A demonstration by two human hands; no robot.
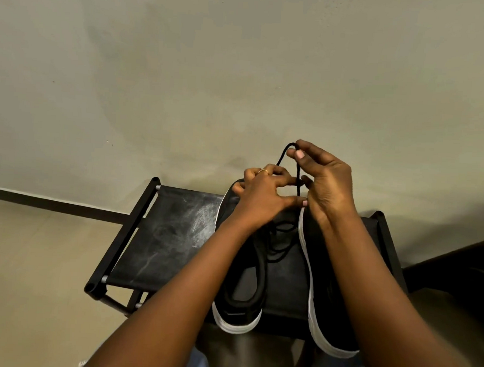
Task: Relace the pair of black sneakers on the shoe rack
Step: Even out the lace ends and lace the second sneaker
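two sneakers (241,281) side by side on rack (162,235)

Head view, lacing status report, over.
Fingers: right hand pinches black lace loop high, left hand pinches it lower. Both black sneakers on shoe rack, slack lace across one. Nothing in the way.

Black sneakers (247,281) with white soles, black lace (290,155), black rack (162,235).
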